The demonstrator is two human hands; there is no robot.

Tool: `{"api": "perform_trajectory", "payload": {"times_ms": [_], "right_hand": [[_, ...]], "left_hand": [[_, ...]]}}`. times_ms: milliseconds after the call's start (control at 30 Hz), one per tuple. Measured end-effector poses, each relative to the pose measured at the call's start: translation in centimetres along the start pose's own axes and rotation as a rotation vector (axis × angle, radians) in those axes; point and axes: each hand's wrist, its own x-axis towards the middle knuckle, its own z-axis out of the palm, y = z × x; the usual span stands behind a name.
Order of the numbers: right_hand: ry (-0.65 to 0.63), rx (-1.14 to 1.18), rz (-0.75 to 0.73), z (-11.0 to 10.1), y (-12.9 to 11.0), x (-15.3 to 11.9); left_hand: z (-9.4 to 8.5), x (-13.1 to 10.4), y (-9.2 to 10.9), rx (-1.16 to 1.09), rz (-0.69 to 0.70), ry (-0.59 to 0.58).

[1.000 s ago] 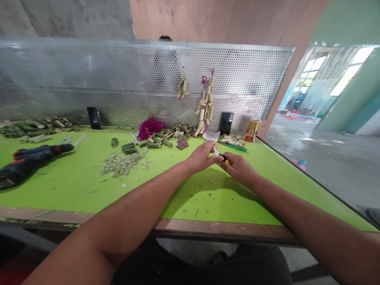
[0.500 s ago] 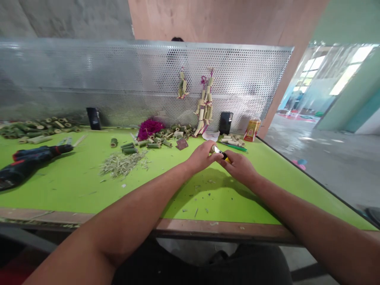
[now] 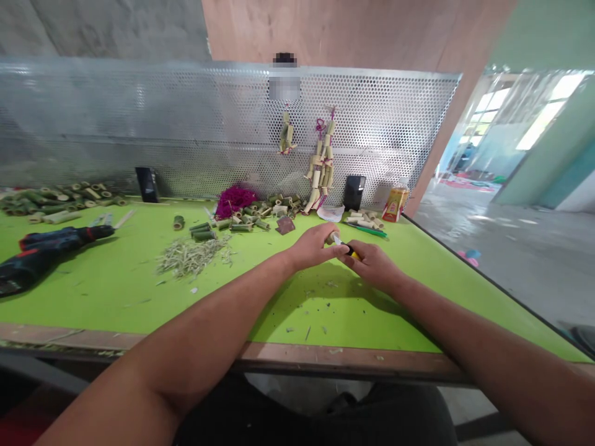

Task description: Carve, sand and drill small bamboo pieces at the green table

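Note:
My left hand (image 3: 310, 248) is closed around a short bamboo piece (image 3: 331, 237), whose end shows past the fingers. In my right hand (image 3: 374, 262) is a yellow and black knife (image 3: 352, 251), its bright blade against the end of the bamboo. The left thumb reaches toward the black part of the knife. Both hands are over the green table (image 3: 316, 316), close together. Behind them lie a brown scrap (image 3: 285, 225), pale bamboo pieces (image 3: 364, 219) and a green-handled tool (image 3: 370, 231).
A drill (image 3: 46, 251) lies at the left, near a bamboo pile (image 3: 60, 199). Shavings (image 3: 190, 255), purple string (image 3: 235, 201), two upright phones and a carton (image 3: 395, 203) stand or lie further back. Bamboo figures (image 3: 320, 162) hang on the perforated metal panel (image 3: 199, 118); a person is behind it.
The knife blade and the bamboo have shifted slightly between my hands, and my left hand has moved a little to the left. The person behind the panel shows higher.

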Motion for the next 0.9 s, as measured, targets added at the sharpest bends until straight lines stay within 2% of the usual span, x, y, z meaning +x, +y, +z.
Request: {"api": "perform_trajectory", "payload": {"times_ms": [267,567,700,900], "right_hand": [[0.024,-0.083,0.018,-0.5,-0.6,-0.2],[0.043,-0.117,0.014,-0.7,-0.9,-0.2],[0.094,-0.111,0.052,-0.6,-0.4,-0.1],[0.164,-0.067,0.053,-0.6,0.2,0.1]], "left_hand": [[-0.5,0.2,0.5,-0.004,-0.058,-0.034],[-0.5,0.2,0.8,-0.013,-0.053,-0.014],[-0.2,0.3,0.7,-0.024,-0.089,0.018],[-0.1,0.0,-0.2,-0.264,-0.176,0.027]]}}
